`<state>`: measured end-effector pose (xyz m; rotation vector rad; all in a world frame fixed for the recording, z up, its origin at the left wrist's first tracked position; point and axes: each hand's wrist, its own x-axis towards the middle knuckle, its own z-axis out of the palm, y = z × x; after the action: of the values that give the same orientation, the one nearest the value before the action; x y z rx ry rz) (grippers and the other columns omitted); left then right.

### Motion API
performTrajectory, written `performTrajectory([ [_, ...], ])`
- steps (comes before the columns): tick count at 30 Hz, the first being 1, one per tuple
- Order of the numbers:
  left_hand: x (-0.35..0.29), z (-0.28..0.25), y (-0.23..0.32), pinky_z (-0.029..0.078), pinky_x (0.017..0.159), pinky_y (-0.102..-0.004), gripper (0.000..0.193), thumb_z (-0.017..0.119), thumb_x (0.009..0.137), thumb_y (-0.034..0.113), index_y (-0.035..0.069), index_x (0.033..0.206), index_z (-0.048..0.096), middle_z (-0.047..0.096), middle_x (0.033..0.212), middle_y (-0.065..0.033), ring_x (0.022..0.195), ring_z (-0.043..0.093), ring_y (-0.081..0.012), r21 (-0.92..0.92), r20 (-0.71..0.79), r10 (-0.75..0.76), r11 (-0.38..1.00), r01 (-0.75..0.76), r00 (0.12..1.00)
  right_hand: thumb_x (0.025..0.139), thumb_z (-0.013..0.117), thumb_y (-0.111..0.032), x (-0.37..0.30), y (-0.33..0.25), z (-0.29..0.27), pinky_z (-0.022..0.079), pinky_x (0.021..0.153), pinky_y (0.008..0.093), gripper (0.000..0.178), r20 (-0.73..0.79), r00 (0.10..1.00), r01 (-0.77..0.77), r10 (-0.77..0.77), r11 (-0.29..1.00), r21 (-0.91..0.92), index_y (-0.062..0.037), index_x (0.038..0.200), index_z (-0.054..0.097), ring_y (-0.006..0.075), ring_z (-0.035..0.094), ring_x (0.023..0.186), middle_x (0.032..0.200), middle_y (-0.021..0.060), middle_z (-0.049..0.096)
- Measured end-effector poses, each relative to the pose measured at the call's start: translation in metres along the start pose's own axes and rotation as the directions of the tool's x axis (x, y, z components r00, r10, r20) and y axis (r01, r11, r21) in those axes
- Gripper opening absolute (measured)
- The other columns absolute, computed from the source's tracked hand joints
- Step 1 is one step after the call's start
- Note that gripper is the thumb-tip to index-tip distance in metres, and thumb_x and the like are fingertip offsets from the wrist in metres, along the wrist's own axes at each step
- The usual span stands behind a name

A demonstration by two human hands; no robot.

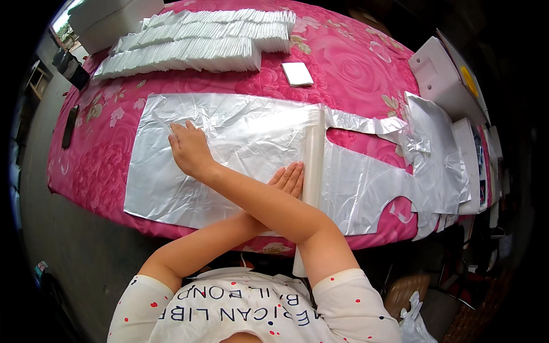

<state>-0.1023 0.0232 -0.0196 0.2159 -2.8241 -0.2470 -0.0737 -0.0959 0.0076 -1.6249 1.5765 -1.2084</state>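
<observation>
My arms are crossed over a large silvery-white plastic bag (240, 126) spread on the table. My right hand (191, 150) reaches across to the bag's left part, palm down with fingers apart, pressing on the film. Under that arm passes my left forearm. My left hand (287, 179) lies flat on the bag, its fingertips against a long whitish translucent bar (313, 154). This bar crosses the bag from far to near and juts past the table's front edge. To its right the film continues as handle-like strips (366, 123) with rounded gaps between them.
Rows of folded white packets (194, 48) stand at the back left, beside a white foam box (114, 23). One small white packet (297, 74) lies apart. Crumpled silvery film (437, 154) and another foam box (440, 68) sit at the right. A dark slim object (70, 127) rests far left.
</observation>
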Motion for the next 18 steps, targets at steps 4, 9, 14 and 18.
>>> performTrajectory([
  [4,0.006,0.009,0.002,0.018,0.111,-0.0443,0.061,0.036,0.089,0.028,-0.009,0.137,0.025,0.02,0.146,-0.0257,0.138,0.018,-0.034,-0.043,0.007,-0.003,0.999,0.004,1.0,0.089,0.049,-0.032,-0.016,0.001,0.015,0.022,0.105,0.0486,0.057,0.137,0.988,0.092,-0.065,0.975,-0.2,0.0056,0.13,0.04,0.0432,0.029,0.129,0.132,0.0279,0.041],
  [9,-0.001,0.001,-0.004,0.023,0.11,-0.0427,0.06,0.045,0.086,0.015,-0.009,0.137,0.025,0.023,0.145,-0.0241,0.137,0.021,-0.033,-0.31,-0.127,-0.118,0.948,0.073,0.985,0.088,0.053,-0.033,-0.075,-0.034,-0.085,0.022,0.107,0.0466,0.058,0.137,0.963,0.253,-0.234,0.956,-0.147,0.0009,0.133,0.039,0.0406,0.024,0.133,0.139,0.0211,0.036],
  [14,0.039,-0.04,-0.033,0.034,0.103,-0.0333,0.036,0.04,0.089,0.004,-0.003,0.123,0.049,0.052,0.125,-0.0146,0.12,0.047,-0.0253,-0.894,-0.129,-0.518,0.43,0.127,0.846,0.09,0.052,-0.029,-0.159,-0.01,-0.195,0.028,0.104,0.0444,0.046,-0.136,0.963,0.155,-0.232,0.891,-0.426,-0.0019,0.126,0.049,0.0365,0.036,0.129,0.133,0.0164,0.046],
  [18,0.094,-0.041,-0.052,0.032,0.106,-0.0351,0.048,0.037,0.095,0.024,-0.009,0.13,0.037,0.042,0.133,-0.0195,0.125,0.04,-0.0272,-0.956,0.219,-0.635,-0.292,0.031,0.741,0.087,0.055,-0.027,-0.205,0.019,-0.218,0.031,0.104,0.0432,0.046,-0.153,0.987,-0.008,-0.058,0.916,-0.4,-0.0008,0.125,0.05,0.0356,0.038,0.127,0.132,0.0175,0.046],
])
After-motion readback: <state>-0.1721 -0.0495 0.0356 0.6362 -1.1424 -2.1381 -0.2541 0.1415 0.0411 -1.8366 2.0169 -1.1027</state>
